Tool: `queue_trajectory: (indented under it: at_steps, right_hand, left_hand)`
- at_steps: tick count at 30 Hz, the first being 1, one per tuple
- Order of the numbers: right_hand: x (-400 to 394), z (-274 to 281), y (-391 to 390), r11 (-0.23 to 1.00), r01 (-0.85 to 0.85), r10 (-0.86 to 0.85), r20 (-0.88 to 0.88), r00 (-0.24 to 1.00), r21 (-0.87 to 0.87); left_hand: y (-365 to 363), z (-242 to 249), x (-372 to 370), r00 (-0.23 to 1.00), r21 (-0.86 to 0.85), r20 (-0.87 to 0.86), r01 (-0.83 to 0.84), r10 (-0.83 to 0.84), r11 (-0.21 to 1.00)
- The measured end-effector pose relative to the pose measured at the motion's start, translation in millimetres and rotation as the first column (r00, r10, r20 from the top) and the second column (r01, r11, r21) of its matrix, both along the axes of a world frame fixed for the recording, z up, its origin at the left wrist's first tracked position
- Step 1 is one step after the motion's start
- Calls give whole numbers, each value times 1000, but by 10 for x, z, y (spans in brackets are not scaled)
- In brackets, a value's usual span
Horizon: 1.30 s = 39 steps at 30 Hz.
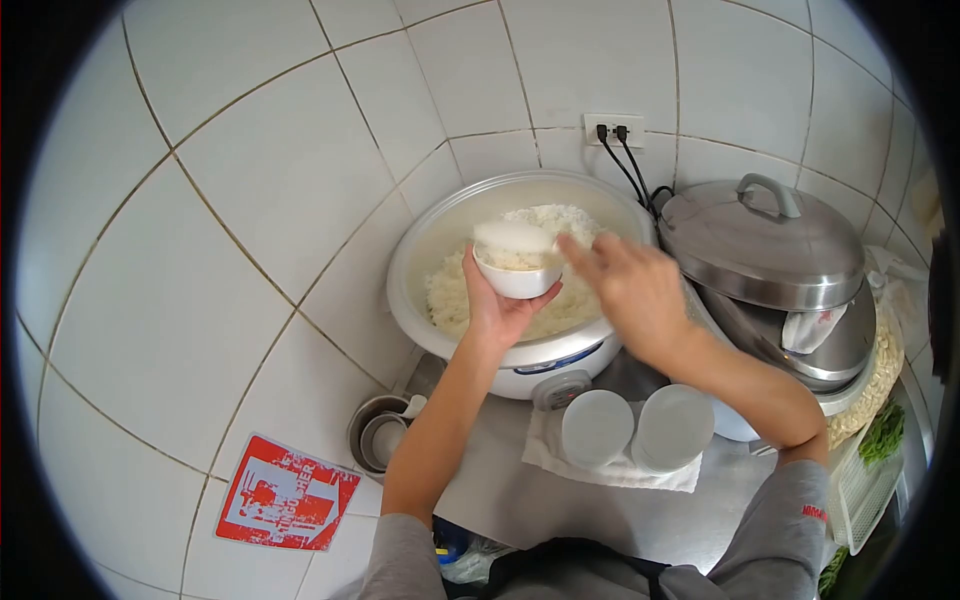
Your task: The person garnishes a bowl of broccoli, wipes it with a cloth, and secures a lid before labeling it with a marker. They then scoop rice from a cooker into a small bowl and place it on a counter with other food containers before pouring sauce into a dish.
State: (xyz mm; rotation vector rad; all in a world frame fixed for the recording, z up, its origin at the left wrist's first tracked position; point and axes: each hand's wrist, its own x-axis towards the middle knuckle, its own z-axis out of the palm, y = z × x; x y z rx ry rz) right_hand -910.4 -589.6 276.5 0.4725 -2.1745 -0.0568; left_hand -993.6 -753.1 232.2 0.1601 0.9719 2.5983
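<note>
My left hand (pixel 500 318) cups a small white bowl (pixel 517 285) from below, holding it over a large rice cooker (pixel 548 355). White rice (pixel 450 300) fills much of the cooker's inside. In my right hand (pixel 640 295), which is smeared by motion, is the handle of a white rice paddle (pixel 512 236). The paddle's blade lies across the top of the bowl, over the rice in it. The fingers of my right hand are curled round the handle.
A second cooker with a steel lid (pixel 760 240) stands to the right. Two stacks of white bowls (pixel 597 428) sit on a cloth (pixel 560 465) in front. Metal containers (pixel 370 440) stand at left. Plugged cords (pixel 625 155) hang behind. Far right are a bag (pixel 860 390) and greens (pixel 882 435).
</note>
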Motion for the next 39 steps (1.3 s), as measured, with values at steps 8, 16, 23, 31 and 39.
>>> queue_trajectory:
  at_steps: [8, 16, 23, 31, 39]
  right_hand:
    - [-38, 0, -83, 982, -136, 156, 154, 976, -133]
    - [9, 33, -193, 971, -224, 232, 97, 968, -88]
    - [-14, 124, -169, 976, -212, 218, 119, 969, -57]
    - [-265, 305, 61, 973, -220, 228, 164, 960, -65]
    - [-315, 250, 134, 971, -220, 235, 194, 952, -94]
  left_hand:
    - [-129, -51, -40, 997, -20, -54, -50, 49, 999]
    - [-190, -6, -28, 992, 23, -85, -87, 89, 996]
    - [-325, -73, -91, 994, 15, -104, -21, 23, 1000]
    - [-478, -16, -62, 985, -114, -146, 78, -94, 990]
    - [-536, 2, -117, 983, -192, -133, 100, -127, 976]
